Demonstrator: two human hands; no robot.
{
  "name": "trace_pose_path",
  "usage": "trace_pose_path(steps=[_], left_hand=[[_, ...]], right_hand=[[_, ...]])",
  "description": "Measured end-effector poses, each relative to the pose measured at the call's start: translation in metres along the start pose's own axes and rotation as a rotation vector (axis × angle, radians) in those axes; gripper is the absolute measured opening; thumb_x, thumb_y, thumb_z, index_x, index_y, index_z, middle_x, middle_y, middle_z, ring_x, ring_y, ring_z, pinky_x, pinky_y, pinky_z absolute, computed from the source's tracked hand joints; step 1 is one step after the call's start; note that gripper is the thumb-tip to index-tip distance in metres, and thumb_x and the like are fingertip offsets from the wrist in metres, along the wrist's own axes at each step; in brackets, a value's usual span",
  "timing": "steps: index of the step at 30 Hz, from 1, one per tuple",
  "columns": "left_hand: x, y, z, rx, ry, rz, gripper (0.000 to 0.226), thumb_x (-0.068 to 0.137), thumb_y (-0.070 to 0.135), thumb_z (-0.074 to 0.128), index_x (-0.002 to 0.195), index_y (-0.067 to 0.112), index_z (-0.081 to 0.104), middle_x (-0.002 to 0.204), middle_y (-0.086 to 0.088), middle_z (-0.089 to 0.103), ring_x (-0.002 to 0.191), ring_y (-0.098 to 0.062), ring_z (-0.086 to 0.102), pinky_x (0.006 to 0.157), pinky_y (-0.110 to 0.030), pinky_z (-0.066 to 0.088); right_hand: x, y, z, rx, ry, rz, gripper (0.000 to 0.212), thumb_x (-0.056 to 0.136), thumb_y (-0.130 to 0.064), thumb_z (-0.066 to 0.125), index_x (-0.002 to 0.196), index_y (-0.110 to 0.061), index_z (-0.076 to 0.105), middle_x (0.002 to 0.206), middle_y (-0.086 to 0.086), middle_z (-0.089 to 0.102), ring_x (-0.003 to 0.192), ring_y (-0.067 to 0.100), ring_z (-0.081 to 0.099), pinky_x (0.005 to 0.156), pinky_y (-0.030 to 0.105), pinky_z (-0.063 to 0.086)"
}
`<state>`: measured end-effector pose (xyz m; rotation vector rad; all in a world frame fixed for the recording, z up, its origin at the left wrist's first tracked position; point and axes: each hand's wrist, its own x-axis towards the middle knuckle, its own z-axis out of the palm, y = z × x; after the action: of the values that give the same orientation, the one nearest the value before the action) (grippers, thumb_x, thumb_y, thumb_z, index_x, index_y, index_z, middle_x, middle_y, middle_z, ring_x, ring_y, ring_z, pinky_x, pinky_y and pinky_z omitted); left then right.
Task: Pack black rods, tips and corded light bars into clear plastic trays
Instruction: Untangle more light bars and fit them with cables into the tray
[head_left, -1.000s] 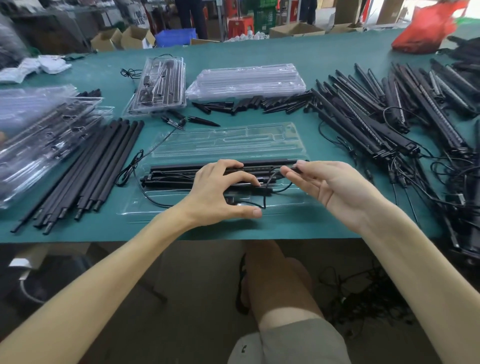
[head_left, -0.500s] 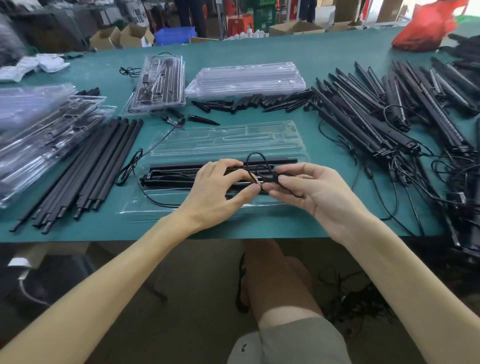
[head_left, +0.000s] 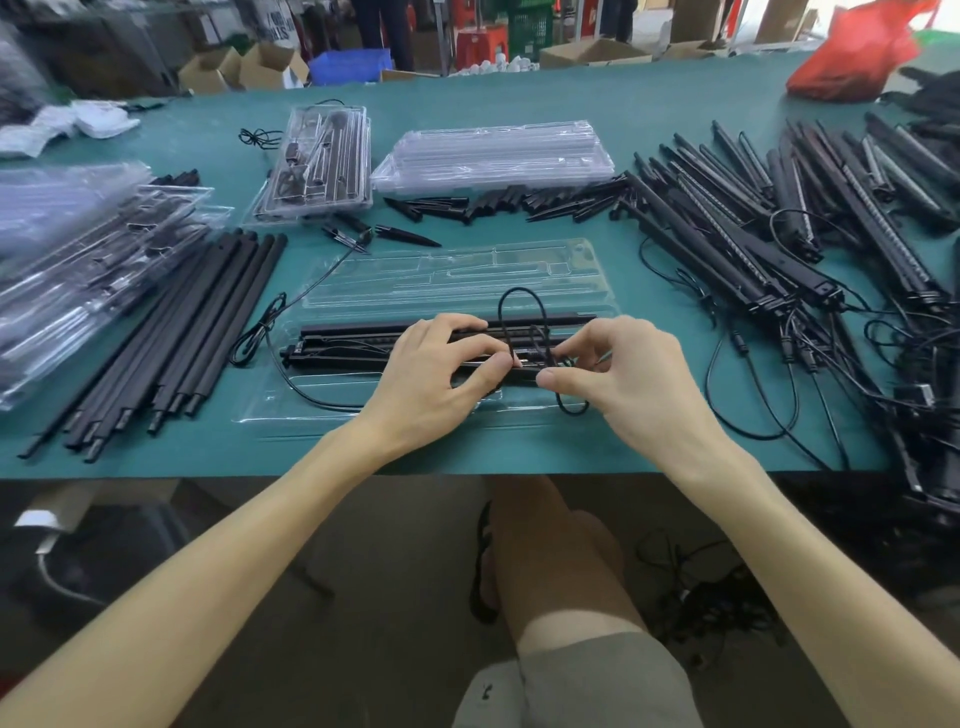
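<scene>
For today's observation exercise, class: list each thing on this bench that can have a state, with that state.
Clear plastic tray in front: open, partly filled.
Black corded light bar: lying in that tray.
Thin black cord: looped, pinched by both hands.
Left hand: pinches the cord.
Right hand: pinches the cord.
Stack of clear plastic trays: empty.
Loose black rods: unpacked, beside the tray.

One left hand (head_left: 431, 374), one right hand (head_left: 623, 382), one open tray (head_left: 467, 275), one stack of empty trays (head_left: 493, 156), one red bag (head_left: 852, 62).
</scene>
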<state>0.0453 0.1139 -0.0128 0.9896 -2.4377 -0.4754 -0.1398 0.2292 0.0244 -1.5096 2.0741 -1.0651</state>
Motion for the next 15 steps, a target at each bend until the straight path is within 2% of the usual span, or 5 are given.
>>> trace_pose_path(steps=[3, 5, 8, 11, 15], left_hand=[[-0.0008, 0.0009, -0.0001, -0.004, -0.011, -0.003, 0.049, 0.090, 0.069, 0.034, 0.111, 0.043, 0.070, 0.135, 0.012, 0.052, 0.126, -0.011, 0.042, 0.114, -0.041, 0.027], [-0.0009, 0.0006, 0.0001, -0.004, -0.013, -0.001, 0.045, 0.092, 0.067, 0.036, 0.111, 0.043, 0.069, 0.135, 0.012, 0.052, 0.126, -0.011, 0.042, 0.114, -0.041, 0.027], [-0.0009, -0.0012, 0.0000, -0.003, -0.003, 0.002, 0.032, 0.098, 0.059, 0.045, 0.112, 0.043, 0.069, 0.136, 0.011, 0.052, 0.127, -0.012, 0.042, 0.114, -0.041, 0.027], [-0.0011, -0.0002, -0.0011, 0.001, -0.003, 0.006, 0.029, 0.098, 0.057, 0.048, 0.112, 0.042, 0.070, 0.136, 0.011, 0.052, 0.127, -0.012, 0.042, 0.114, -0.040, 0.026], [-0.0013, 0.0009, -0.0025, -0.005, -0.010, -0.002, 0.026, 0.097, 0.054, 0.052, 0.110, 0.042, 0.070, 0.135, 0.012, 0.052, 0.127, -0.011, 0.041, 0.114, -0.036, 0.025]], right_hand=[[0.0001, 0.0002, -0.0019, -0.095, 0.047, 0.006, 0.025, 0.077, -0.044, 0.083, 0.084, -0.023, 0.071, 0.076, -0.007, 0.061, 0.076, 0.010, 0.058, 0.061, 0.020, 0.037], [0.0009, 0.0009, -0.0022, -0.118, 0.049, 0.024, 0.025, 0.079, -0.044, 0.081, 0.081, -0.022, 0.070, 0.074, -0.006, 0.062, 0.074, 0.012, 0.060, 0.059, 0.022, 0.038], [0.0021, 0.0012, -0.0003, 0.001, -0.025, 0.081, 0.025, 0.083, -0.041, 0.079, 0.083, -0.019, 0.066, 0.070, -0.003, 0.068, 0.058, 0.009, 0.065, 0.055, 0.019, 0.044], [0.0018, 0.0005, 0.0010, 0.089, -0.091, 0.109, 0.025, 0.088, -0.037, 0.075, 0.083, -0.015, 0.064, 0.059, 0.001, 0.070, 0.043, 0.008, 0.061, 0.051, 0.019, 0.046], [0.0024, -0.0024, 0.0053, 0.189, -0.174, 0.151, 0.025, 0.091, -0.034, 0.071, 0.077, -0.013, 0.065, 0.059, 0.002, 0.071, 0.044, 0.013, 0.062, 0.055, 0.022, 0.047]])
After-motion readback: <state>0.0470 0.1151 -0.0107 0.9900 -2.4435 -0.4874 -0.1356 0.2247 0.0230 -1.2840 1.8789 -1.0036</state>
